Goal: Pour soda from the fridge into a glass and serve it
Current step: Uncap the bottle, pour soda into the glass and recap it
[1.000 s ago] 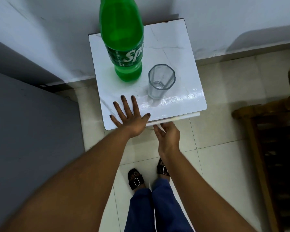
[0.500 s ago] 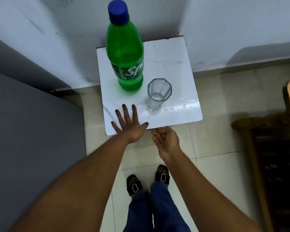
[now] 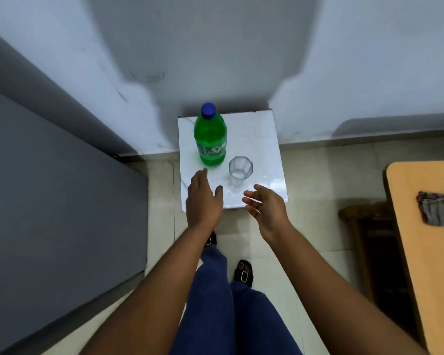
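Observation:
A green soda bottle (image 3: 210, 139) with a blue cap stands upright on a small white table (image 3: 256, 139) against the wall. An empty clear glass (image 3: 240, 171) stands just right of it, nearer the front edge. My left hand (image 3: 203, 198) hovers over the table's front left corner, fingers together and pointing at the bottle, holding nothing. My right hand (image 3: 265, 204) is at the front edge, below and right of the glass, palm turned left with fingers loosely spread and empty.
A grey fridge side (image 3: 49, 201) fills the left. A wooden table (image 3: 426, 239) with a folded cloth (image 3: 437, 208) is at the right, a dark wooden chair (image 3: 364, 226) beside it. Tiled floor (image 3: 315, 180) and my legs and sandals lie below.
The view has pulled back and up, so the table looks smaller. My left hand lifted off the table top. My right hand rose from the front edge and opened.

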